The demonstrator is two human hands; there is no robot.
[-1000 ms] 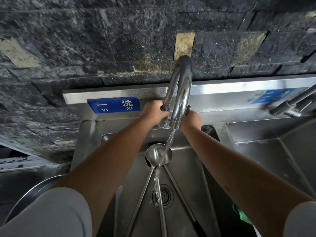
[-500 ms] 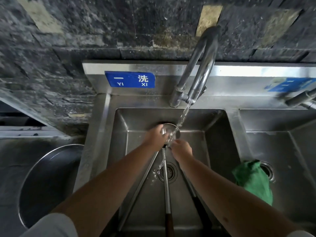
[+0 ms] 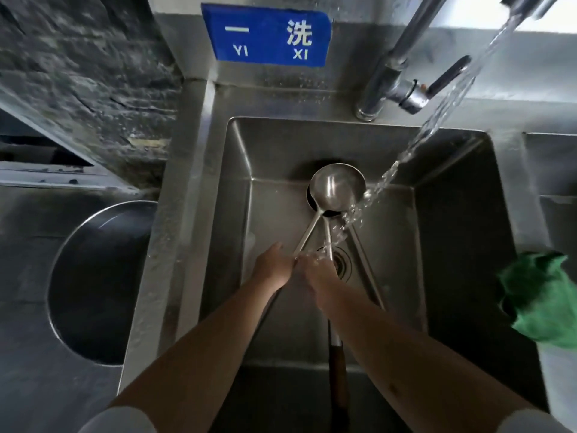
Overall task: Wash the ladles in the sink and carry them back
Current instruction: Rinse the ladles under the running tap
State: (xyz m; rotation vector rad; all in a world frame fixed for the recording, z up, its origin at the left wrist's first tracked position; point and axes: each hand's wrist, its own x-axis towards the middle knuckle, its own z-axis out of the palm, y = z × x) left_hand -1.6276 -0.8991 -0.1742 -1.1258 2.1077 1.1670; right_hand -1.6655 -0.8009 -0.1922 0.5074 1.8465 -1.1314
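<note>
The ladles (image 3: 335, 190) lie in the sink basin (image 3: 452, 245) with bowls stacked at the far wall and handles fanning lengthwise toward the near rim. The left hand (image 3: 273, 267) curls around the leftmost handle at mid-length; the right hand (image 3: 318, 276), touching it, closes on the centre handle. Faucet (image 3: 393, 67) water falls just beyond the hands, near the drain (image 3: 342, 264).

The scene is dimly lit; glare is seen on the steel backsplash (image 3: 530, 26) at upper right. Straight edges are bowed by wide-angle distortion, and detail is softened throughout.
</note>
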